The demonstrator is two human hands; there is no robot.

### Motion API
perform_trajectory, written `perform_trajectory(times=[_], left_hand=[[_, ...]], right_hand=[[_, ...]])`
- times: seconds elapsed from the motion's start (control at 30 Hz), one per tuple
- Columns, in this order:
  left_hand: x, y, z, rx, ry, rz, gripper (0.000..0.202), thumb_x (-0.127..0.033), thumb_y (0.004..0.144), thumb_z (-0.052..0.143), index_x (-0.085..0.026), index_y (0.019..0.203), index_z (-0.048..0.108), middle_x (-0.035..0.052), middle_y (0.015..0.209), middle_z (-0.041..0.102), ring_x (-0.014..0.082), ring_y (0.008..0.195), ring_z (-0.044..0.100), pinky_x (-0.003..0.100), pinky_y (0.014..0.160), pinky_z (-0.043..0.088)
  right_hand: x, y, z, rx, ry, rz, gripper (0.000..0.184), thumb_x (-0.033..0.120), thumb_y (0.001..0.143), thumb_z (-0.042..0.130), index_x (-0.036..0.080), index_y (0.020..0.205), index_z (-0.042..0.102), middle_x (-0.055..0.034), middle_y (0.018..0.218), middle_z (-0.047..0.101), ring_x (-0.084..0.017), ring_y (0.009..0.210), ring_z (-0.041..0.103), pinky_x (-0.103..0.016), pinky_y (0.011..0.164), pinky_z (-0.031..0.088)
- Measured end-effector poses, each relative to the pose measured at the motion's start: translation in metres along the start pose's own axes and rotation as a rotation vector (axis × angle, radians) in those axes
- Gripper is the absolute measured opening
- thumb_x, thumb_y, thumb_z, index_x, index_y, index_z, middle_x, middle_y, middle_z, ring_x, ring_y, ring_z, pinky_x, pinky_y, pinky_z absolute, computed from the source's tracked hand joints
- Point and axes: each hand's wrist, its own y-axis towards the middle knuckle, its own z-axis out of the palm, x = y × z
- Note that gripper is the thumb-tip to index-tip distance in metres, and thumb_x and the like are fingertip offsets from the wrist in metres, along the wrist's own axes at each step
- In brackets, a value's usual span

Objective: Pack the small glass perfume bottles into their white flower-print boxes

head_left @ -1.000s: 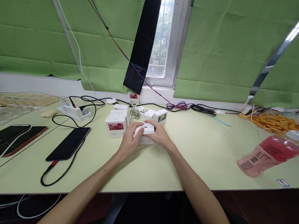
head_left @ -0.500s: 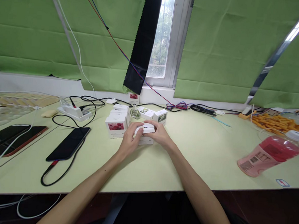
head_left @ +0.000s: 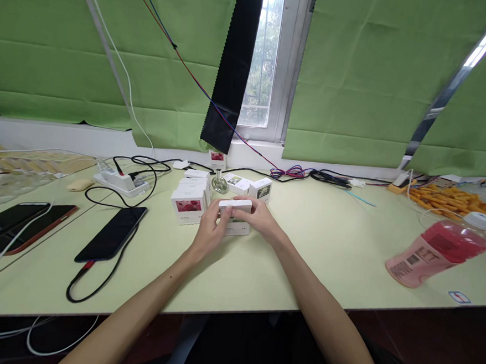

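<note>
- Left hand point(head_left: 211, 227) and right hand point(head_left: 262, 219): both gripping the same small white box point(head_left: 235, 204), one at each side, left thumb on the near face; some fingertips hidden behind.
- Box sits front and center on bench point(head_left: 324, 265), near face partly covered, a bit of green print showing.
- Progress: top looks closed or nearly so, a judgement; whether it's fully seated, can't tell. Letting go of the box not yet done.
- Change vs half a second ago: dark round mark on the upper piece is gone from view, plain white face there now; hands in about the same spot.
- Just left: row of boxes with pink-red picture point(head_left: 188, 207).
- Behind: glass bottle point(head_left: 219, 183), flat-lying box point(head_left: 238, 184), upright box point(head_left: 260, 191).
- Farther left: phone point(head_left: 112, 234) on a cable. Far right: pink drink bottle point(head_left: 433, 256).
</note>
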Motion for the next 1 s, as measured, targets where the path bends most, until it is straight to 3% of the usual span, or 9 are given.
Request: perform_trajectory(times=[0.27, 1.0], left_hand=[[-0.0012, -0.0004, 0.0002, -0.022, 0.033, -0.025, 0.038, -0.049, 0.104, 0.039, -0.019, 0.092, 0.059, 0.0047, 0.093, 0.061, 0.0185, 0.087, 0.057, 0.030, 0.077, 0.047], [-0.0031, -0.0003, -0.0004, -0.043, 0.071, -0.048, 0.035, -0.047, 0.102, 0.039, -0.020, 0.090, 0.057, 0.0051, 0.088, 0.063, 0.0195, 0.081, 0.058, 0.031, 0.073, 0.048]], right_hand=[[0.0012, -0.0010, 0.0015, 0.030, 0.055, -0.045, 0.048, 0.049, 0.070, 0.086, 0.018, 0.105, 0.073, -0.0065, 0.103, 0.076, -0.023, 0.099, 0.070, -0.035, 0.091, 0.056], [-0.0013, 0.0003, 0.0014, 0.011, 0.015, -0.045, 0.040, 0.039, 0.074, 0.083, 0.017, 0.105, 0.074, -0.0075, 0.109, 0.077, -0.025, 0.101, 0.071, -0.039, 0.094, 0.058]])
